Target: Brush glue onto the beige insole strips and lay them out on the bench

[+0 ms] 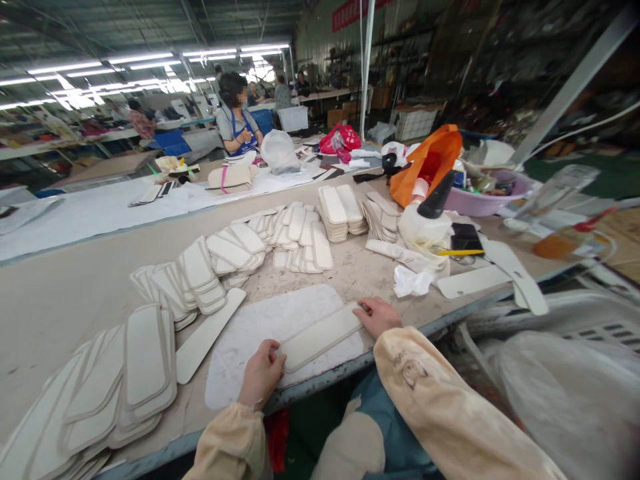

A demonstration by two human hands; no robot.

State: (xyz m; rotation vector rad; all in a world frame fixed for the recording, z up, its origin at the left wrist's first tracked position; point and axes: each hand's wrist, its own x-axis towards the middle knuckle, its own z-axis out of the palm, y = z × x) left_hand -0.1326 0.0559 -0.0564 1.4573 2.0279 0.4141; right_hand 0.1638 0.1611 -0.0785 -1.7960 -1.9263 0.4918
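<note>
The pale panel (320, 339) lay aslant on the white sheet (235, 363), close to the front edge of the table (60, 287), and the grip was closed lightly on it at both ends, the left hand (261, 375) pinching its left end and the right hand (379, 316) its right. An uneven pull seemed the likeliest trouble: had one hand drawn harder than the other, the panel could have bowed in the middle or, if it was layered as its rim suggested, crept out of line. The sheet beneath, apparently loose, might have slid along with it, and with the edge so near, a slip toward the lap could have dropped the panel off the table. A careless sweep of the left arm might have disturbed the lone panel (210, 337) or the overlapping fanned panels (147, 353), while a knock to the right could have tipped the white bottle (425, 227) beyond the crumpled paper (413, 281). The panel's underside was hidden, as were the fingertips curled beneath its ends, so one could not tell whether it was a single piece or several; the fanned panels ran out of frame at the lower left, the bottle's contents could not be made out, and the farthest workers were too small and blurred to read
</note>
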